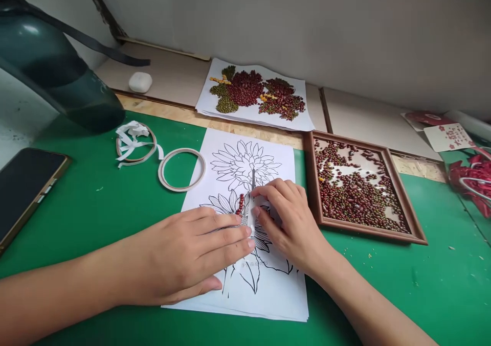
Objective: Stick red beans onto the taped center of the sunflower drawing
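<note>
Red beans in a short curved row are stuck on the printed petals, just left of the right fingertips and just above the left fingertips. Right hand: fingers bent, close together, tips down on a pale narrow strip along the drawn stem; thumb hidden, cannot tell if anything is pinched. Left hand: flat, palm down, fingers straight and pressed together, holding down the white paper sheet with a black flower outline.

Sheet lies on a green mat. Just right of the right hand, a brown wooden frame holds loose dark red beans. Left of the sheet's top, a thin beige tape ring touches its edge; a second ring with curled white backing strips lies near it. Behind the sheet sits a finished bean flower picture in red, green and yellow. Black phone at the far left edge, white oval case at the back.
</note>
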Demonstrator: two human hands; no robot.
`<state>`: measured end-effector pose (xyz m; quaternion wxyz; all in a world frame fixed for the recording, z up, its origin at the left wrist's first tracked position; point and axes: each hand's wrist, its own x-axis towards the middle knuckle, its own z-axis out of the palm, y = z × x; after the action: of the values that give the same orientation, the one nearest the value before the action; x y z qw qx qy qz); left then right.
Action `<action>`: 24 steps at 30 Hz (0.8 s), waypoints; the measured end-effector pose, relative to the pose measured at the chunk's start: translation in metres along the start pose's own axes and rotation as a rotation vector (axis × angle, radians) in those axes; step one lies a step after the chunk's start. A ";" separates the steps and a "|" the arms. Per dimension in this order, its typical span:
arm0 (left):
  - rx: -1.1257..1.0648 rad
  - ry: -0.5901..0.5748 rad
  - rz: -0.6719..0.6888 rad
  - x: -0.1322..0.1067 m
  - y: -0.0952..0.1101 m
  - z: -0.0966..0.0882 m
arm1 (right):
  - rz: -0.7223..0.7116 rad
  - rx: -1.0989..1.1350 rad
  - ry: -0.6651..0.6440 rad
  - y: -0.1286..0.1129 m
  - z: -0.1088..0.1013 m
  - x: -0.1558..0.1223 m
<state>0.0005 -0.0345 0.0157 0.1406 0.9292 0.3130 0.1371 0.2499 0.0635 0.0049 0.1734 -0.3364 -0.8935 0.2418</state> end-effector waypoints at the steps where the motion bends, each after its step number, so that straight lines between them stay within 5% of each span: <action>1: 0.005 0.001 0.000 0.000 -0.001 0.000 | 0.003 0.005 -0.002 0.000 0.000 0.000; 9: -0.146 -0.025 -0.136 -0.001 0.000 0.001 | 0.043 -0.065 0.006 0.001 0.004 0.003; 24: -0.199 -0.065 -0.169 -0.003 -0.001 0.003 | 0.057 -0.107 0.078 -0.002 0.010 0.013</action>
<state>-0.0012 -0.0360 0.0122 0.2533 0.8850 0.3701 0.1251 0.2347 0.0675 -0.0006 0.1827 -0.3797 -0.8877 0.1856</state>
